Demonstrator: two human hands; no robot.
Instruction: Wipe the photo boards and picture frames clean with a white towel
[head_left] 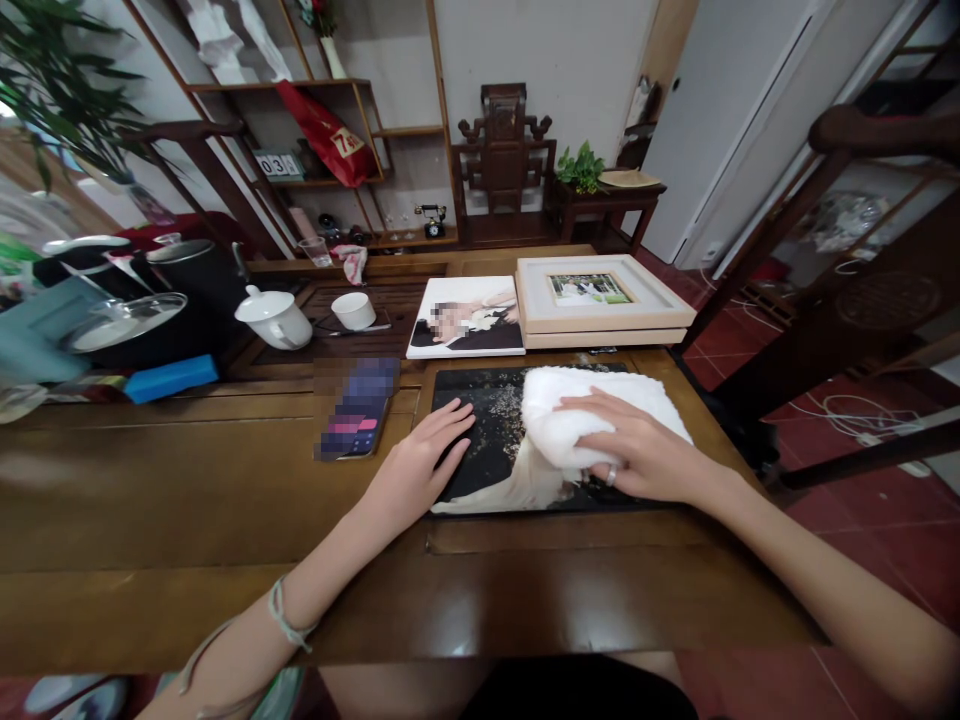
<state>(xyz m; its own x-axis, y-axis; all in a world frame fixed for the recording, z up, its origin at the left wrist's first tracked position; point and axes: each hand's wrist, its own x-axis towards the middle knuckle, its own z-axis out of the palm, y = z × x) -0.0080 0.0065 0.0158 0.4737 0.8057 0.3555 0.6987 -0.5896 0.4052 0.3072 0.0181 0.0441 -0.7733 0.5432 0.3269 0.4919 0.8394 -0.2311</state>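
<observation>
A dark photo panel (491,415) with a pale dress in its picture lies flat on the wooden table. Fingers stretched, my left hand (431,450) rests on the panel's left edge and holds nothing. On the panel's right side my right hand (626,440) grips a fluffy white cloth (645,395), with its fingers curved over the near part. The cloth covers much of the picture's right half. Left of my left hand lies a phone (360,410) with its screen lit.
Behind the panel lie a small photo canvas (465,340) and stacked light wooden picture frames (611,325). A white lidded teapot (274,318), a white cup (354,311) and a blue block (171,379) stand at the left. A dark chair (862,300) stands close on the right.
</observation>
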